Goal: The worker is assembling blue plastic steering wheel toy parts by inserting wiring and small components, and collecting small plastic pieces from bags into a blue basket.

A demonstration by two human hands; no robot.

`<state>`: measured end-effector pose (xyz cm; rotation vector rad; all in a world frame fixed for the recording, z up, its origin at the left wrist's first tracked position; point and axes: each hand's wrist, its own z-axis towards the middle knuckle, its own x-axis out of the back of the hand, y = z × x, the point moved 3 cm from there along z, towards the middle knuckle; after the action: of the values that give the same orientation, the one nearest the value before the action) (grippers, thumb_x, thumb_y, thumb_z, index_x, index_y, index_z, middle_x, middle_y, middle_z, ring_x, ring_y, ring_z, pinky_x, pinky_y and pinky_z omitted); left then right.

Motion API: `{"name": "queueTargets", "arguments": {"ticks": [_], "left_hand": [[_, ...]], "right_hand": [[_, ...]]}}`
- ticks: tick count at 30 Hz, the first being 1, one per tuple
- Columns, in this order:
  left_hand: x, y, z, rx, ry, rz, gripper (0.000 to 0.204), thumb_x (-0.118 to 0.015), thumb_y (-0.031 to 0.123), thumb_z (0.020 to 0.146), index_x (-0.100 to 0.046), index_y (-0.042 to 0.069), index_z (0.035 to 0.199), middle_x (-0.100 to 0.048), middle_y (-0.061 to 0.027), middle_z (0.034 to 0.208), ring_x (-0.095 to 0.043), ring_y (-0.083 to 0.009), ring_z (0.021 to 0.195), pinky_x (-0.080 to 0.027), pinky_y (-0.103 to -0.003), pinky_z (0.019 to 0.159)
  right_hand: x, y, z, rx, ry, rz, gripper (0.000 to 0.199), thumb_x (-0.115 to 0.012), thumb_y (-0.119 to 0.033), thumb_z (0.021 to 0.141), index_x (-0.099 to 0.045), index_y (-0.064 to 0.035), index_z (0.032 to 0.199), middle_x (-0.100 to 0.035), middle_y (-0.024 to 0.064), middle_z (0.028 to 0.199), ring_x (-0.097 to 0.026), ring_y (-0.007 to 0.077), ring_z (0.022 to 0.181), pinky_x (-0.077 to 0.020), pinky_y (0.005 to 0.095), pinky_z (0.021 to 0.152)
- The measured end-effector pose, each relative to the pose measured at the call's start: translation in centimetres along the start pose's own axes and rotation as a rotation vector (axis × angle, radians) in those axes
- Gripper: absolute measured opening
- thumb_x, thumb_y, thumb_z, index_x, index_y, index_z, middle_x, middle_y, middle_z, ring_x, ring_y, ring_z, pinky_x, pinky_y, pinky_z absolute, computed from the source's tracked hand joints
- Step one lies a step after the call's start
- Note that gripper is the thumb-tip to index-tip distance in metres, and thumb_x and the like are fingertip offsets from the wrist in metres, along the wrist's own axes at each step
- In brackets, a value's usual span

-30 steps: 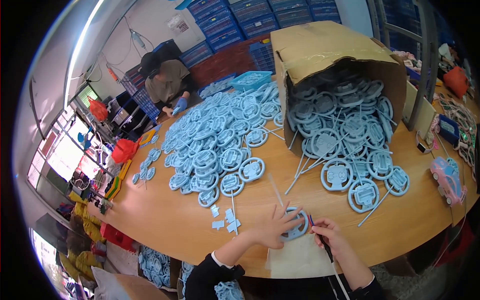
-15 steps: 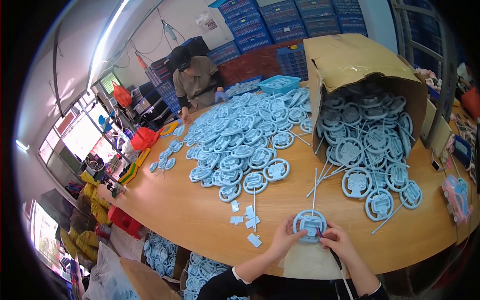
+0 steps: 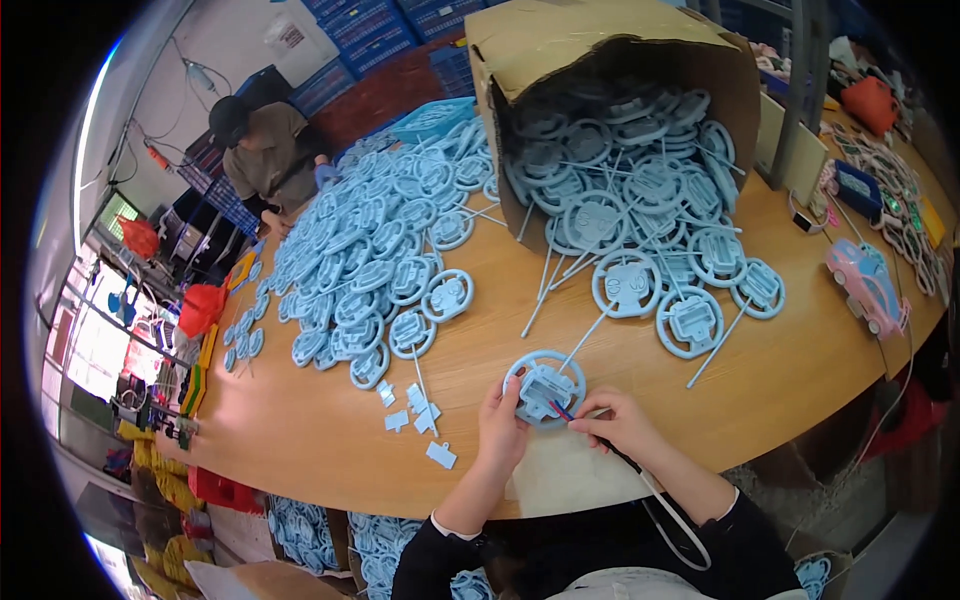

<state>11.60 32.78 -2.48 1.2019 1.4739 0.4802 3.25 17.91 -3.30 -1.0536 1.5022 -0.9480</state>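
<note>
One blue wheel (image 3: 543, 379), left hand (image 3: 502, 430) gripping it, right hand (image 3: 620, 425) pinching what is probably a black cable (image 3: 628, 460)

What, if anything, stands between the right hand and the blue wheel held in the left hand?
Nothing visible does. The right hand holds a black cord, its red-and-blue end at the recess of the blue wheel. The left hand grips the left rim; the flat blue pieces lie farther left, out of the way.

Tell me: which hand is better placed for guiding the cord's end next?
Probably the right hand: it pinches the cord near its red-and-blue end, while the left hand holds the blue wheel.
</note>
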Motion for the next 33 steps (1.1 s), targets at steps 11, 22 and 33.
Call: {"name": "queueTargets", "arguments": {"ticks": [11,22,33], "left_hand": [[-0.1,-1.1,0.5,-0.061,-0.036,0.206,0.026,-0.049,0.023,0.090,-0.053,0.003,0.106,-0.059,-0.0044,0.093,-0.057,-0.0113,0.081,-0.048,-0.025,0.070],[-0.4,-1.2,0.7,-0.063,-0.040,0.215,0.027,-0.049,0.020,0.090,-0.053,-0.001,0.106,-0.059,-0.0044,0.093,-0.054,-0.0089,0.082,-0.045,-0.023,0.072],[-0.8,-1.3,0.9,-0.099,-0.056,0.206,0.026,-0.048,0.018,0.090,-0.052,-0.003,0.106,-0.058,-0.0052,0.094,-0.053,-0.0089,0.083,-0.043,-0.022,0.074]], "right_hand": [[-0.1,-0.4,-0.2,0.022,0.083,0.014,0.011,-0.068,-0.002,0.071,-0.059,0.0027,0.074,-0.046,0.0052,0.078,-0.053,0.0101,0.049,-0.0386,0.0217,0.035],[0.0,-0.2,0.0,0.034,0.073,-0.001,0.011,-0.069,-0.003,0.071,-0.060,0.0025,0.075,-0.046,0.0052,0.078,-0.053,0.0104,0.049,-0.0386,0.0217,0.035],[0.6,1.1,0.1,0.021,0.094,0.044,0.016,-0.067,0.002,0.070,-0.055,0.0025,0.081,-0.048,0.0067,0.081,-0.053,0.0100,0.051,-0.0426,0.0224,0.039]]}}
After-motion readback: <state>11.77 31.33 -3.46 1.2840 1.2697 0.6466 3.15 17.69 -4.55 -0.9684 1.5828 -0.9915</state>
